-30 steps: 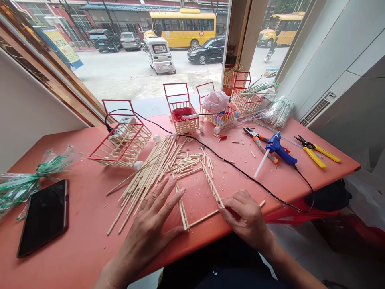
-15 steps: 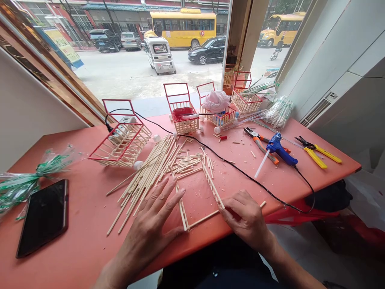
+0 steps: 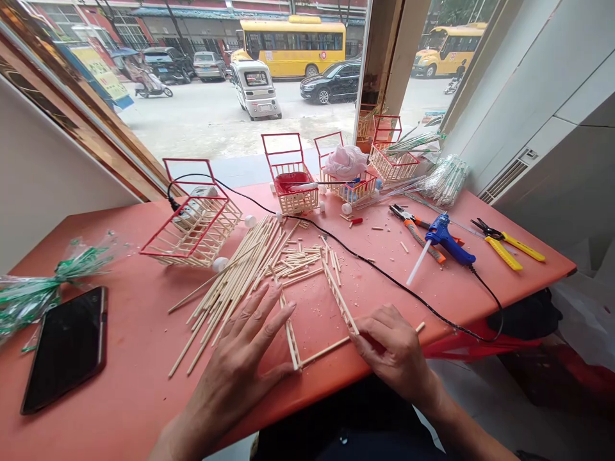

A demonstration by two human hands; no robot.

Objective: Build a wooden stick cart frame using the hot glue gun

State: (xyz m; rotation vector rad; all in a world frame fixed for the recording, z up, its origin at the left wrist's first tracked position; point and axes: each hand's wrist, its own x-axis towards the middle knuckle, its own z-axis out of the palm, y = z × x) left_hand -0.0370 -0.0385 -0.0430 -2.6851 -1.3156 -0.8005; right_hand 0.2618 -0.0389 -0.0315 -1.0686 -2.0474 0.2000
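Note:
My left hand lies with its fingers stretched and apart along a narrow ladder-like strip of wooden sticks, its thumb touching the near end. My right hand is closed, pinching the near end of a second ladder-like strip. Between the near ends runs a long wooden stick, which extends right beyond my right hand. Another stick spans the far side, so the pieces outline a rough rectangle on the reddish table. My right fingertips partly hide the grip.
Loose long sticks and short cut pieces lie beyond my hands. A black cord crosses to a blue glue gun, beside orange-handled pliers and yellow-handled cutters. Small stick carts stand behind; a phone lies left.
Both hands and the stick strips look nearly unchanged. The view has shifted very slightly. Outside the window, a scooter has come into sight at the left.

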